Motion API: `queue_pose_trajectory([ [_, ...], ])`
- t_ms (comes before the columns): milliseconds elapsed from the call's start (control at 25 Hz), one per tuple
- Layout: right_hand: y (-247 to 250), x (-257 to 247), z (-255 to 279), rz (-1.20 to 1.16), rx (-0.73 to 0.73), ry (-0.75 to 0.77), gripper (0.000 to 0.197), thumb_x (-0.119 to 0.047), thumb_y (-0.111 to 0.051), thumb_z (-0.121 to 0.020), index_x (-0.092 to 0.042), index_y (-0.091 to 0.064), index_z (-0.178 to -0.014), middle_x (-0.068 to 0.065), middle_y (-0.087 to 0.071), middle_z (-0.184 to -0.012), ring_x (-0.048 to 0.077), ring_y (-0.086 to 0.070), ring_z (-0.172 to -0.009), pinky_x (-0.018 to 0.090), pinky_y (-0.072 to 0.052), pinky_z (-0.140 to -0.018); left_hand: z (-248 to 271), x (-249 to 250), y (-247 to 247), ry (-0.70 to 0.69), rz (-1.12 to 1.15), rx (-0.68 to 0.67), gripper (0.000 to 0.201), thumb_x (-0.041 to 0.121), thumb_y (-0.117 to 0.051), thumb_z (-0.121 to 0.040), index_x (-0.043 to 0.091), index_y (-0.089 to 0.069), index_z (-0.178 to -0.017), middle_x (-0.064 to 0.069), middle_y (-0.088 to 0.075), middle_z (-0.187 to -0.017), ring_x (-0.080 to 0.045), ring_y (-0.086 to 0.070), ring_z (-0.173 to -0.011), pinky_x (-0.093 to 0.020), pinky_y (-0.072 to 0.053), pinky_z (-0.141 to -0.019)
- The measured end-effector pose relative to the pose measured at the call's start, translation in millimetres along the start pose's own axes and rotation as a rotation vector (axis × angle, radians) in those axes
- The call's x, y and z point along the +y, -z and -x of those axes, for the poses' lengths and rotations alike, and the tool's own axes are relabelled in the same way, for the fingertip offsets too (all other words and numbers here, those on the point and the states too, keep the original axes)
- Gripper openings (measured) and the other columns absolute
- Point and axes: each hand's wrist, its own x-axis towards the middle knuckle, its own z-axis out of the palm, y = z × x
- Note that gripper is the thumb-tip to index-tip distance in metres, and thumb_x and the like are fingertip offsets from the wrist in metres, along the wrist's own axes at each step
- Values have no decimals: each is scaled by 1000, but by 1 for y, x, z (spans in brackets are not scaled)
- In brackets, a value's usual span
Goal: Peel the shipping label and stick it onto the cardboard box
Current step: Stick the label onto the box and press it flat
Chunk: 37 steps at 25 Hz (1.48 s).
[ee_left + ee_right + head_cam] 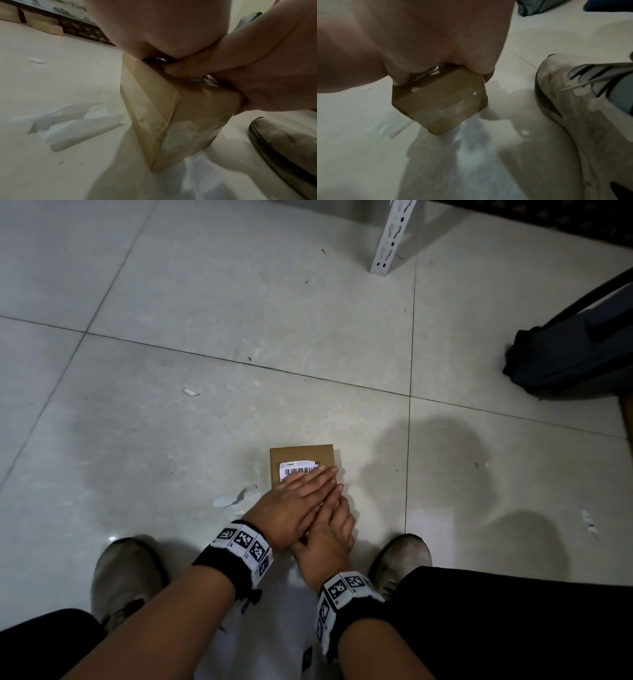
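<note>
A small cardboard box (301, 453) stands on the tiled floor between my feet. A white shipping label (297, 469) with a barcode lies on its top face. My left hand (303, 496) lies flat on the label, fingers straight and pressing down. Partly under it, my right hand (334, 527) rests on the near part of the box, with fingers curled over its right side. In the left wrist view the taped box (188, 115) shows from the side, as does the box (440, 100) in the right wrist view. Both palms hide most of the label.
A curled strip of white backing paper (236, 496) lies on the floor left of the box. My shoes (123, 573) (400, 558) flank the box. A dark bag (575, 350) sits at the right, a white shelf post (390, 237) at the back, and a paper scrap (191, 392) further left.
</note>
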Motion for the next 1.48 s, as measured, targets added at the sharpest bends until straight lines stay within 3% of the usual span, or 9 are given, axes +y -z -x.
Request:
queue_pose_trajectory([
  [120,0,1,-2,-46,12,1,124,-54,-66,-78,-15,22,-156,8,1,-166,29,-4,-151,44,-17,-119,-2,-5,7,47,-49,-70,61,40,-26,-104,25,-8,-160,12,3,-167,-4,9,-153,-30,-4,-125],
  [240,1,1,-2,-136,42,-39,127,-57,-67,-77,-15,22,-156,8,-6,-165,30,-13,-149,43,-21,-118,-2,-10,19,93,37,-38,64,43,-27,-104,24,-2,-160,11,6,-167,-3,9,-153,-32,-6,-126],
  [400,27,8,-9,-64,175,0,105,-56,-58,-81,-28,6,-159,15,-13,-161,37,-25,-144,50,-25,-117,17,-13,32,202,93,194,56,43,-42,-100,22,-35,-152,4,-8,-168,-10,-5,-155,-38,-10,-125],
  [480,49,10,-16,82,121,140,97,-50,-62,-78,-42,-5,-156,14,-7,-162,37,-19,-147,52,-24,-117,24,-12,34,235,66,140,64,55,-44,-96,26,-34,-152,5,1,-169,-11,2,-155,-42,-6,-125],
  [560,68,10,-28,314,-14,296,100,-53,-67,-75,-53,-4,-152,13,7,-164,38,-5,-151,54,-21,-118,26,-14,36,278,-2,20,83,72,-39,-89,32,-17,-158,9,16,-167,-13,16,-154,-45,3,-125],
  [800,75,-1,-54,694,-133,489,109,-66,-68,-69,-55,0,-153,12,26,-164,42,4,-151,57,-23,-116,32,-25,29,447,-38,-205,114,89,-49,-64,52,14,-151,5,48,-153,-32,36,-146,-57,11,-120],
  [1080,79,-6,-52,635,-147,247,123,-70,-76,-60,-56,3,-153,20,23,-164,44,1,-151,60,-29,-113,29,-37,37,420,-13,-121,118,86,-57,-59,45,-6,-156,15,30,-162,-18,15,-154,-48,7,-123],
  [1360,81,-10,-48,668,-111,235,122,-67,-80,-58,-52,-6,-154,22,7,-166,43,-5,-150,59,-25,-115,31,-31,44,534,-14,-294,132,85,-64,-52,55,22,-147,9,44,-156,-34,20,-151,-56,3,-122],
  [1480,85,-3,-50,576,-182,212,120,-58,-82,-63,-57,-2,-153,18,-7,-165,41,-12,-150,60,-26,-115,29,-29,48,562,4,-347,133,85,-66,-50,60,27,-142,2,16,-167,-36,15,-152,-60,8,-119],
])
